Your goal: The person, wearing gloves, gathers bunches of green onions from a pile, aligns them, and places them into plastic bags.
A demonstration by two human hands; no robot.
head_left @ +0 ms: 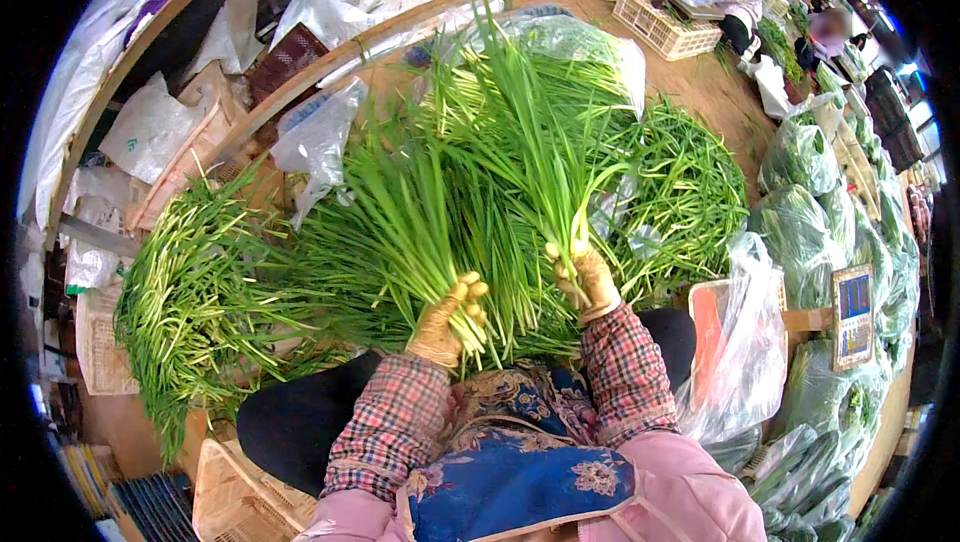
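Green stalks [415, 227], long and leafy, present as two held bunches plus loose heaps on all sides of the fingers.

Left hand [437, 332]: gloved, fingers clamped round the left bunch [405, 197] near its base; cut ends poke out just below the grip, leaves fan up and away. Right hand [597, 284]: gloved, fingers curled tight on the pale ends of the right bunch [535, 132], leaves rising beyond them. The two grips are apart.

Done, as judged: two bunches gathered, ends roughly together. No tie made out on either. Well to the right of the right fingers: filled bags [800, 232] of greens, probably finished work; whether they hold the same stalks, cannot tell.

Left to do: much, by eye. Between and beyond the fingers, the central pile [505, 292], its far part under clear plastic [565, 39]. Left of the left fingers, the left heap [190, 292], tangled, ends pointing every way. Right of the right fingers, the right heap [690, 192], likewise loose. Nearer the body on that side, a clear bag [750, 352] draped over a crate [706, 332]; contents unclear.

Estimate: gathering under way, far from complete; stalks uncountable.
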